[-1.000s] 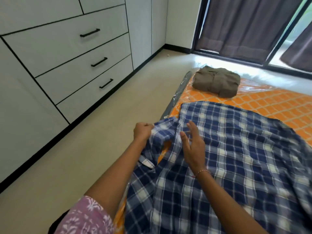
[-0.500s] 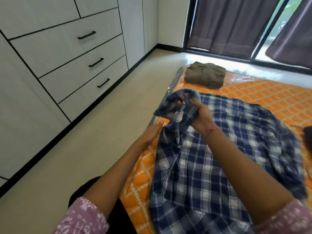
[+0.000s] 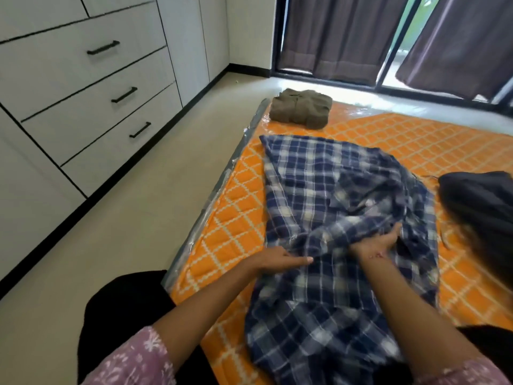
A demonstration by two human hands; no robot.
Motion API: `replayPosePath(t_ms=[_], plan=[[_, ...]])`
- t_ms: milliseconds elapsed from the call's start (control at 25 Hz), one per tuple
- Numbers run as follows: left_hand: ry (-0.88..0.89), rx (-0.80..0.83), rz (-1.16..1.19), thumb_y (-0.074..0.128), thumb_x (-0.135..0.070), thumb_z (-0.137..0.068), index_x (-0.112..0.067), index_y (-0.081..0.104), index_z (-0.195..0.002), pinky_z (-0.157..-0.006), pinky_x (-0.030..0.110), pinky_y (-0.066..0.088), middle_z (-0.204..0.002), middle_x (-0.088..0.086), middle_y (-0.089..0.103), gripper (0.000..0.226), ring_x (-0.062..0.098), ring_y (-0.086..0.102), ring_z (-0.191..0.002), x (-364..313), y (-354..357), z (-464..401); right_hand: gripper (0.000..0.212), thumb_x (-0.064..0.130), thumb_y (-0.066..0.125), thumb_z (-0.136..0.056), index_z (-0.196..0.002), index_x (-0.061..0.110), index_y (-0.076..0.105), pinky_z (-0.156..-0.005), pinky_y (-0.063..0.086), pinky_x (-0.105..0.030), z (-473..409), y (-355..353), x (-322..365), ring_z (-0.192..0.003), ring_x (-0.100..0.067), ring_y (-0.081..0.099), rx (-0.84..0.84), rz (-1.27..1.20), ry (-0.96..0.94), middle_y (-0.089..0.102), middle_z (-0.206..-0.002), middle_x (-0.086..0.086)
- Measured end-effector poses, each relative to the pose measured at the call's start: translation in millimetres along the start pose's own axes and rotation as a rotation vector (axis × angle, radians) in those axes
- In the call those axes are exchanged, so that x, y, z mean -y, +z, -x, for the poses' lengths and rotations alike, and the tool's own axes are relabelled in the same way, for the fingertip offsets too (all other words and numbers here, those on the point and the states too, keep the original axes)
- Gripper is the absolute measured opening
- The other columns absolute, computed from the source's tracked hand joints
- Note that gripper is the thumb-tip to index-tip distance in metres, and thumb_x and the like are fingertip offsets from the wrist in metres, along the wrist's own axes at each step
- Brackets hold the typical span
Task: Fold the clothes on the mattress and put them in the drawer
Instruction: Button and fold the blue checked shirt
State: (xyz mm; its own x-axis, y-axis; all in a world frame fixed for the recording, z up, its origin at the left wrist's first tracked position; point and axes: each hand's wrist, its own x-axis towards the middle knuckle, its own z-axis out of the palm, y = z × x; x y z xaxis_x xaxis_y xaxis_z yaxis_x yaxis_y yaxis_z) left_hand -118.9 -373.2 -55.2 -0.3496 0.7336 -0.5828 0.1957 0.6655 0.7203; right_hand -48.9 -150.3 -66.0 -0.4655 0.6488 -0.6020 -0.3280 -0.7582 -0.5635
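Observation:
A blue and white plaid shirt [image 3: 327, 190] lies spread on the orange patterned mattress [image 3: 416, 140], its left side folded over toward the middle. My left hand [image 3: 280, 259] rests flat on the shirt's left edge with the fingers straight. My right hand [image 3: 380, 241] presses on the bunched cloth near the shirt's middle, and its fingertips are partly hidden in the folds. A folded olive-brown garment [image 3: 301, 107] sits at the mattress's far left corner. White drawers with black handles [image 3: 125, 94] are closed along the left wall.
A dark garment [image 3: 480, 201] lies at the mattress's right edge. Beige floor [image 3: 144, 207] runs between the mattress and the drawer unit. Dark curtains [image 3: 341, 34] hang over the window at the back. My dark-clad knees are at the mattress's near edge.
My right hand carried the lifted shirt sleeve down and across onto the shirt's middle. My left hand moved onto the shirt's left edge. The shirt now lies flatter.

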Motion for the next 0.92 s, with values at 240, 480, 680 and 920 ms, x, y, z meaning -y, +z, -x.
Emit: replayPosePath(t_ms=[240,480,680,920], plan=[[0.04,0.007,-0.316,0.064,-0.023,-0.09,-0.012,0.035,-0.142,-0.098,0.042,0.042,-0.144,0.01,0.042,0.061,0.03,0.047,-0.124,4,52,-7,0.015,0.01,0.063,-0.084,-0.098,0.005,0.059,-0.06,0.051,-0.039,-11,-19,-38,-0.073,-0.024,0.058,-0.06,0.59,0.237,0.061,-0.086,-0.011],[0.119,-0.093,-0.654,0.057,-0.02,-0.086,-0.013,0.047,-0.12,-0.061,0.033,0.037,-0.107,0.014,0.056,0.036,0.032,0.054,-0.095,4,84,17,0.015,0.019,0.046,-0.089,-0.085,0.014,0.059,-0.063,0.051,-0.031,9,-43,-18,-0.076,-0.021,0.06,-0.14,0.135,-0.027,0.061,-0.086,-0.004],[-0.071,-0.354,-1.007,0.052,-0.05,-0.087,-0.016,0.015,-0.147,-0.096,0.047,0.032,-0.147,0.016,0.018,0.078,0.035,0.028,-0.129,26,99,39,0.103,0.033,0.083,-0.067,-0.145,0.011,0.019,-0.094,0.048,-0.049,34,-59,-52,-0.116,-0.039,0.053,-0.124,0.793,0.063,0.048,-0.135,-0.019],[-0.238,-0.376,-0.843,0.05,-0.001,-0.091,-0.017,0.01,-0.148,-0.067,0.033,0.04,-0.147,0.023,0.012,0.072,0.033,0.049,-0.105,35,109,70,0.05,0.0,0.043,-0.095,-0.141,0.013,0.03,-0.062,0.05,-0.031,42,-47,-48,-0.072,-0.018,0.053,-0.168,0.767,-0.173,0.054,-0.116,-0.012]])
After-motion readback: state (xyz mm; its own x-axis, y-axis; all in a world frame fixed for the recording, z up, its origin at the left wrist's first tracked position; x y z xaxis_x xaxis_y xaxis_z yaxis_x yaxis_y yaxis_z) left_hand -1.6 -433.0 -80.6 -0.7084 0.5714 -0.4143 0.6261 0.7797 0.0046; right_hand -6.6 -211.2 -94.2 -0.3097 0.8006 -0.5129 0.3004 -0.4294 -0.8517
